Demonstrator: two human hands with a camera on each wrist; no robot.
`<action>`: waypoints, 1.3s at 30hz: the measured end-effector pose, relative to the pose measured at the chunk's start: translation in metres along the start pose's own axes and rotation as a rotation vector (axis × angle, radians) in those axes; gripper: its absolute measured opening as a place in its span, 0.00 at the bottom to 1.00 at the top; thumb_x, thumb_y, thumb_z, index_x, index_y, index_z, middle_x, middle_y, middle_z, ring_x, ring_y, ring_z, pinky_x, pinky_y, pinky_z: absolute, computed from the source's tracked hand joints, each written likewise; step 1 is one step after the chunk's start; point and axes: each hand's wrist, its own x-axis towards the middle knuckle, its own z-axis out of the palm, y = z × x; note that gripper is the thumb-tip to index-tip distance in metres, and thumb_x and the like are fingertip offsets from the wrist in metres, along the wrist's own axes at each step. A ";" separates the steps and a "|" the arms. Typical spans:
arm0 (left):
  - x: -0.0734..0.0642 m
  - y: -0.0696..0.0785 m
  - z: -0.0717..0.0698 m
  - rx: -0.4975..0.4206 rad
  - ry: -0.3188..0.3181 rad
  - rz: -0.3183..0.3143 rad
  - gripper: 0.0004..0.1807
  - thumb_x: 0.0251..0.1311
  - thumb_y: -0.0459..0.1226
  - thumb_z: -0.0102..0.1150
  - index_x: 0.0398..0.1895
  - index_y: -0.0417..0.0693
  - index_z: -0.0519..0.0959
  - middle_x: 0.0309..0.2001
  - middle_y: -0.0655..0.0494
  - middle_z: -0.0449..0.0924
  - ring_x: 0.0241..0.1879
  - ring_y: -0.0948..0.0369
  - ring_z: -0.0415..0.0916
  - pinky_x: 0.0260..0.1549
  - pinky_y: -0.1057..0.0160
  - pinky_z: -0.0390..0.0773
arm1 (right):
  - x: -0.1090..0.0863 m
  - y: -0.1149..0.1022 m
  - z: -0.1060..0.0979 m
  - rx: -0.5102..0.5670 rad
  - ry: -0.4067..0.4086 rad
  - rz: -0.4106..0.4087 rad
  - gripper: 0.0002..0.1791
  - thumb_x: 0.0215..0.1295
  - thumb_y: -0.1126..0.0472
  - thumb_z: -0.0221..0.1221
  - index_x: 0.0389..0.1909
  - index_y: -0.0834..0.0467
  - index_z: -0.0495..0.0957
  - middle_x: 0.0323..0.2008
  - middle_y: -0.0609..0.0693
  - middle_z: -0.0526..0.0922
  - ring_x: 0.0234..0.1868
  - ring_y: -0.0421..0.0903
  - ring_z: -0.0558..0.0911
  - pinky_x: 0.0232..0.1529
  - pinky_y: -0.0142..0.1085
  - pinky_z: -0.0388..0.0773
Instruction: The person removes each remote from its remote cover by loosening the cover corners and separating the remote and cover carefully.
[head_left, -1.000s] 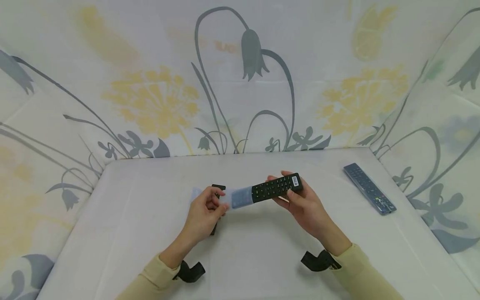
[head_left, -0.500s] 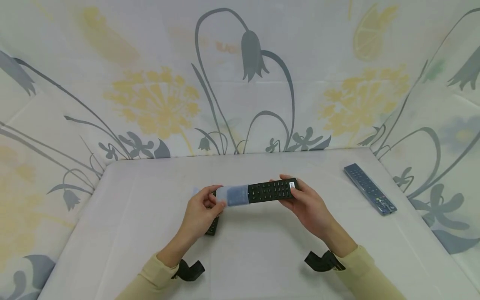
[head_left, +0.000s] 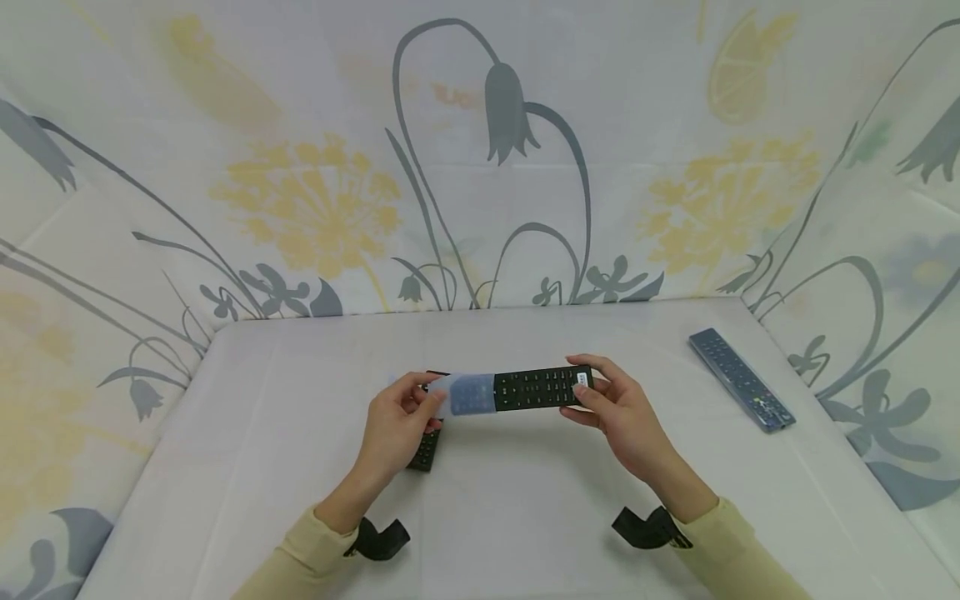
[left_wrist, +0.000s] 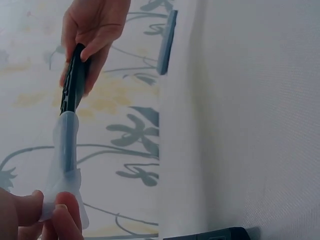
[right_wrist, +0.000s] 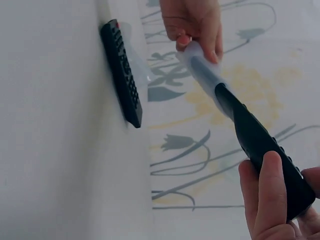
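Observation:
A black remote control (head_left: pixel 532 388) is held level above the table between both hands, its left part inside a translucent bluish plastic sleeve (head_left: pixel 472 394). My left hand (head_left: pixel 397 421) pinches the loose end of that sleeve between thumb and fingers. At the other end, my right hand (head_left: pixel 618 412) grips the bare remote, thumb on its front near a small white label. In the right wrist view the remote's dark back (right_wrist: pixel 255 137) leads into the sleeve (right_wrist: pixel 202 67). Beneath the left hand a second black remote (head_left: pixel 425 450) lies on the table, partly hidden in the head view.
A third remote (head_left: pixel 741 379), bluish and apparently covered in film, lies at the right of the white table (head_left: pixel 525 517). Some clear plastic (right_wrist: pixel 137 65) is beside the second remote. Patterned fabric walls (head_left: pixel 315 208) stand behind and at both sides.
The held remote has swung from a tilt to nearly level, its right end dropping. More of the sleeve's left end is now gathered in the left hand. The remotes on the table stay put.

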 end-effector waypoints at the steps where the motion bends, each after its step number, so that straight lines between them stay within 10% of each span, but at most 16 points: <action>1: 0.000 0.000 0.000 -0.004 0.004 0.003 0.11 0.67 0.34 0.62 0.50 0.48 0.83 0.27 0.48 0.77 0.26 0.42 0.81 0.27 0.49 0.82 | 0.000 0.000 0.000 0.001 0.004 0.008 0.18 0.75 0.67 0.53 0.63 0.58 0.70 0.57 0.68 0.71 0.51 0.48 0.83 0.49 0.43 0.80; 39: 0.000 -0.002 0.000 0.038 -0.012 0.068 0.05 0.70 0.35 0.58 0.43 0.50 0.83 0.24 0.46 0.75 0.23 0.41 0.77 0.24 0.50 0.80 | -0.008 0.020 -0.020 -0.023 0.023 0.064 0.18 0.71 0.70 0.57 0.58 0.71 0.70 0.49 0.57 0.81 0.46 0.46 0.85 0.47 0.41 0.81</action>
